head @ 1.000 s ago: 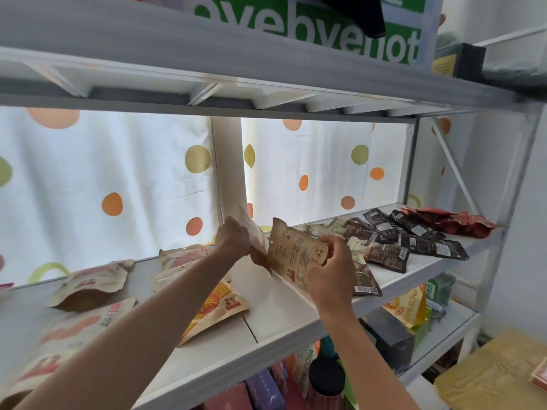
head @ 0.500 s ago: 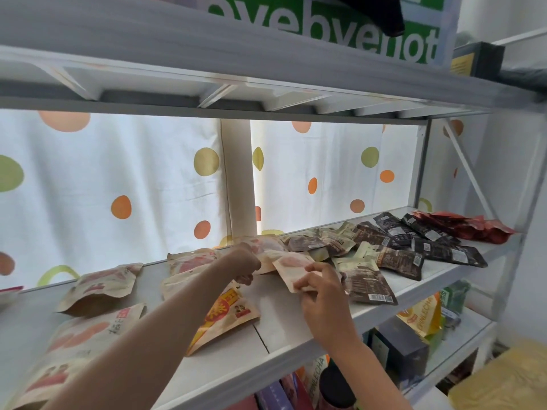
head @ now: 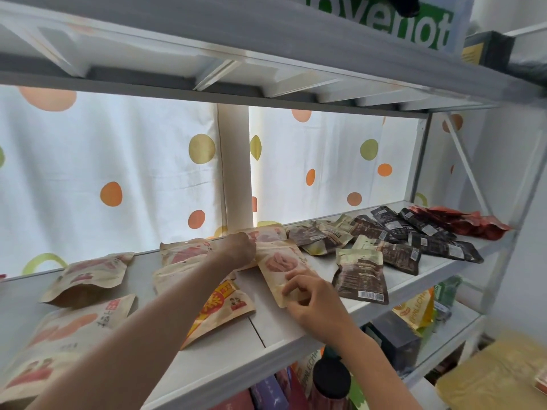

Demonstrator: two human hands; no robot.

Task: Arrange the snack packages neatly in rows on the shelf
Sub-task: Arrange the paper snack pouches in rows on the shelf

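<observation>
Left hand point(head: 241, 250) first: we see it resting on a tan pouch point(head: 276, 269) at its far end, fingers hidden, so we cannot tell the grip. That pouch lies flat mid-shelf point(head: 263, 329). Left of it, more tan pouches point(head: 88, 276); an orange-labelled pouch point(head: 225, 309) just beside. Right hand point(head: 310, 300) pinches the pouch's near corner. Right of it, dark packets point(head: 361, 276) and red packets point(head: 461, 221).

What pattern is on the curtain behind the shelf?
White curtain with orange, green and peach dots, in the head view.
</observation>
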